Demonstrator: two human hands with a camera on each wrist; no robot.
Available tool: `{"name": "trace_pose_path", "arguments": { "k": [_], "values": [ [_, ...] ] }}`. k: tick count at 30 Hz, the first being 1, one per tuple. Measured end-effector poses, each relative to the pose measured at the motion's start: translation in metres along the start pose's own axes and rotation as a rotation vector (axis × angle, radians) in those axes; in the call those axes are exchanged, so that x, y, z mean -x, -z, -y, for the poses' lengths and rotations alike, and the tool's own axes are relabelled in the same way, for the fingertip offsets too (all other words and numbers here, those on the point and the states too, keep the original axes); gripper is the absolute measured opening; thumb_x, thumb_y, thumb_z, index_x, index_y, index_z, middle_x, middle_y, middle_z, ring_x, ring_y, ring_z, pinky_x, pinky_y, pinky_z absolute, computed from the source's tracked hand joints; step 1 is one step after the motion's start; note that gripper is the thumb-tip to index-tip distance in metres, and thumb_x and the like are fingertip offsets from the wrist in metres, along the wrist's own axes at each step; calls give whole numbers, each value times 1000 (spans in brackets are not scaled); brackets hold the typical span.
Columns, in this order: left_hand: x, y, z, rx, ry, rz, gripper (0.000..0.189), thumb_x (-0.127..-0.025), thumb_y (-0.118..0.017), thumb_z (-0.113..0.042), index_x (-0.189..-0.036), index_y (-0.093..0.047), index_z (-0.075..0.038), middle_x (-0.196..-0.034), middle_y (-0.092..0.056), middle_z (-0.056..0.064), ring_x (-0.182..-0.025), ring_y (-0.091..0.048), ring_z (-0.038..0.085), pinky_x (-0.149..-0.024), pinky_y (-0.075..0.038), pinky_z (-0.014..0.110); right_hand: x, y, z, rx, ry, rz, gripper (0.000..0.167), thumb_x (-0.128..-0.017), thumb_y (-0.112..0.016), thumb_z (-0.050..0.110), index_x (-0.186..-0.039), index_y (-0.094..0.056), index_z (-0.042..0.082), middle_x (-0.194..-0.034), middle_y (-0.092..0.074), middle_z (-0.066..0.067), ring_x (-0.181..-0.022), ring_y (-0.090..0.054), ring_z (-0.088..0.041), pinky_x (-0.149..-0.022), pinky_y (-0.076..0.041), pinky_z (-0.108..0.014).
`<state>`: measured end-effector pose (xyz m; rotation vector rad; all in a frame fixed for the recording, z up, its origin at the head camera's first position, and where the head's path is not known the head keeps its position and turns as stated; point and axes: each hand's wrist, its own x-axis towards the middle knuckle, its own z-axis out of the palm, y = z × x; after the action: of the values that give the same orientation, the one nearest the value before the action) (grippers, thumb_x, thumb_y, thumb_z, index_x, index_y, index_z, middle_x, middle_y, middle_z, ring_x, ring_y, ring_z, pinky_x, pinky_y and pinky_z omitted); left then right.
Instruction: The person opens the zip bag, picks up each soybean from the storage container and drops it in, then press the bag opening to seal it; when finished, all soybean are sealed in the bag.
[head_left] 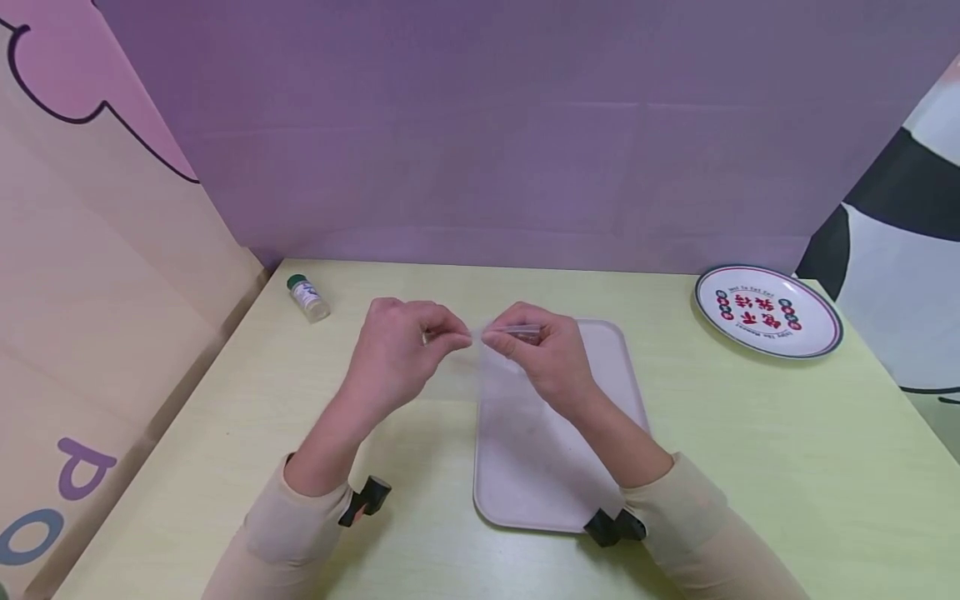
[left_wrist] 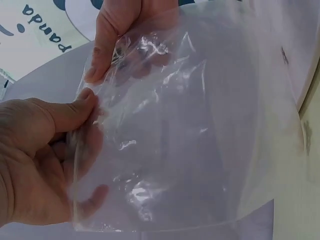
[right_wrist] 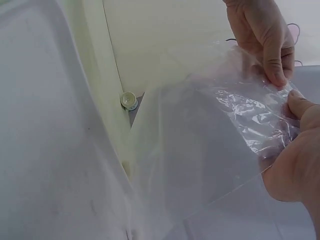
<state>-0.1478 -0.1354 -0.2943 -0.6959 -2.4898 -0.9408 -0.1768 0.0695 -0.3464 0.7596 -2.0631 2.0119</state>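
A clear plastic bag [left_wrist: 165, 145] hangs between my two hands, barely visible in the head view. My left hand [head_left: 397, 346] pinches its upper edge between thumb and fingers. Close beside it, my right hand [head_left: 543, 350] pinches the same edge, the two thumb tips nearly meeting. Some of the film is bunched in the right fingers. In the right wrist view the bag [right_wrist: 185, 160] spreads downward, see-through and creased near the grip. Below the right hand lies a pale, rounded rectangular tray [head_left: 551, 475] on the table.
A small clear bottle [head_left: 308, 298] with a green cap lies at the table's back left. At the back right sits an oval white plate [head_left: 813, 333] with red writing and a dark rim. A purple panel [head_left: 525, 167] stands along the far edge of the table.
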Motion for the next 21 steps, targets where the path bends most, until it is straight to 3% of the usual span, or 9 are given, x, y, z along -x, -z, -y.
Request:
{"name": "trace_pose_path", "arguments": {
  "k": [5, 9, 12, 17, 21],
  "values": [
    [-2, 6, 1, 20, 131, 58, 8, -85, -83, -20, -92, -82, -16, -85, -75, -9, -76, -65, 11, -69, -50, 32, -1, 0, 2, 6, -22, -16, 8, -87, -79, 5, -90, -75, -2, -86, -70, -3, -75, -64, -18, -69, -54, -28],
    [-3, 15, 6, 39, 240, 66, 14, -88, -81, -24, -101, -80, -18, -93, -74, -9, -84, -65, 14, -69, -50, 35, -4, 7, 4, -9, -36, -73, 7, -87, -80, 10, -88, -76, 4, -81, -67, -2, -69, -56, -18, -62, -48, -27],
    [-3, 22, 12, 91, 298, 68, 18, -90, -79, -24, -107, -78, -18, -99, -74, -7, -87, -68, 15, -73, -52, 37, -7, 14, 4, -83, -35, -117, 5, -87, -79, 6, -84, -77, 8, -78, -65, -1, -65, -51, -15, -58, -44, -25],
    [-4, 26, 20, 292, 363, 51, 17, -95, -73, -19, -111, -74, -12, -98, -74, 1, -82, -70, 17, -78, -55, 35, -12, 21, 7, -214, -33, -168, 22, -88, -73, -5, -80, -77, 15, -74, -61, 2, -63, -47, -12, -57, -40, -23],
    [-5, 26, 21, 483, 350, -4, 16, -98, -69, -13, -109, -72, -1, -98, -74, 8, -85, -71, 19, -82, -58, 32, -13, 23, 9, -270, -43, -202, 29, -89, -69, -10, -79, -77, 16, -73, -62, 1, -62, -47, -12, -56, -41, -23]
  ]
}}
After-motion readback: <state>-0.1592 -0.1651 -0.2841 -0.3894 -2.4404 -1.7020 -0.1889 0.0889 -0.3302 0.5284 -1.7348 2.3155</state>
